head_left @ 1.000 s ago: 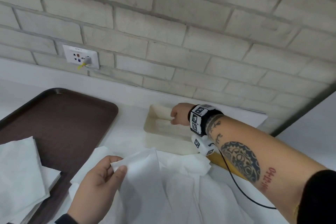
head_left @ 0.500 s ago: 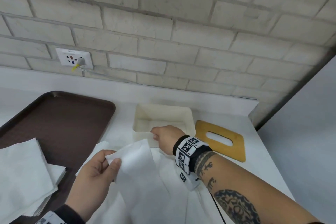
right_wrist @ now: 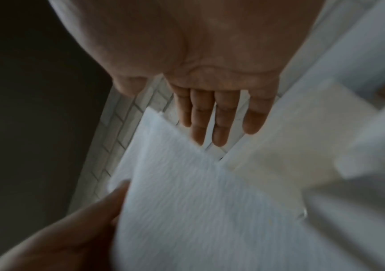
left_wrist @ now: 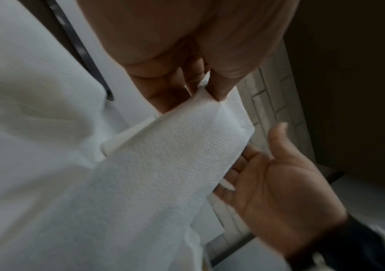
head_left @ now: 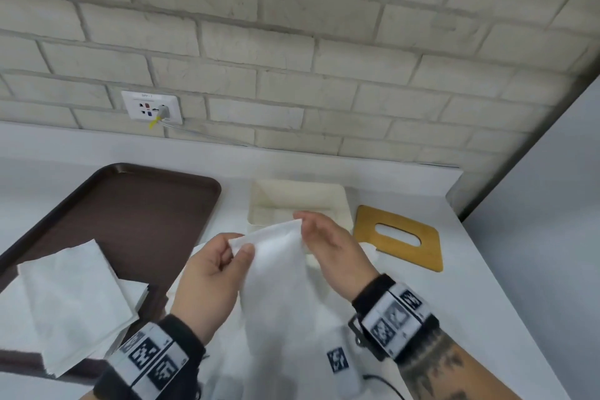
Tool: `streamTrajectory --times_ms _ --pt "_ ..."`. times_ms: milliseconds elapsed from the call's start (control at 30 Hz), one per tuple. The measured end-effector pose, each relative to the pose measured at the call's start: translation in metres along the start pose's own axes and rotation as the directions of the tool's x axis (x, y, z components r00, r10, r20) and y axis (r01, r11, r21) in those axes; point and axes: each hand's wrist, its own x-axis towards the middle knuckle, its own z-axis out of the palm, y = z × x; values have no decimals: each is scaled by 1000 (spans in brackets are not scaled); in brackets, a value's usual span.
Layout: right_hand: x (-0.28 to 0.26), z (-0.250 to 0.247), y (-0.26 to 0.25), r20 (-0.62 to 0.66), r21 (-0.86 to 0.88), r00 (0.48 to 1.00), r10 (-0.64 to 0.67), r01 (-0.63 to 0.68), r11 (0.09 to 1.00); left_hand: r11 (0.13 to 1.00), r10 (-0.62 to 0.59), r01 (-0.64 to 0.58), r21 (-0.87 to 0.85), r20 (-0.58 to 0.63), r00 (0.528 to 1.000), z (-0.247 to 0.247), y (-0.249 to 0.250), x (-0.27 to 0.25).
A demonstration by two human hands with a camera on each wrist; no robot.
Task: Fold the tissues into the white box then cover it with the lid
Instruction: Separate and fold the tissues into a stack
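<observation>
A white tissue (head_left: 276, 273) hangs in front of me, raised above more tissue spread on the counter. My left hand (head_left: 240, 243) pinches its upper left corner between thumb and forefinger, as the left wrist view (left_wrist: 209, 91) shows close up. My right hand (head_left: 303, 224) is at the tissue's upper right edge with straight fingers (right_wrist: 219, 119) that touch it without gripping. The white box (head_left: 328, 195) stands open just behind the hands, its front hidden by them. The wooden lid (head_left: 399, 256) with an oval slot lies flat to the right of the box.
A dark brown tray (head_left: 130, 214) lies at the left, with a stack of folded tissues (head_left: 71, 295) on its near end. A brick wall with a socket (head_left: 151, 107) runs behind the counter. The counter's right edge is past the lid.
My right hand has drawn back from inside the white box to the tissue's upper edge. My left hand has lifted the tissue higher and moved it toward the box.
</observation>
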Motion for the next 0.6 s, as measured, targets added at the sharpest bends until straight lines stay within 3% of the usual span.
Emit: streamTrajectory --times_ms 100,200,267,333,500,600 --pt "-29 11 7 -59 83 998 23 -18 996 989 29 -15 -148 95 995 12 9 -1" --pt "-46 17 11 -159 190 986 47 -16 982 926 -13 119 -359 284 959 20 10 -7" --pt "-57 19 12 -162 230 985 62 -24 973 903 -52 227 -364 432 901 24 3 -13" --pt "-66 22 16 -135 199 989 59 -32 979 899 -120 303 -318 485 866 29 -5 -20" --pt "-91 0 43 -134 63 969 206 -200 978 938 -192 267 -223 307 932 37 -20 -25" --pt "-96 -36 74 -281 -40 915 288 -311 949 949 -179 222 -225 194 964 27 -27 -15"
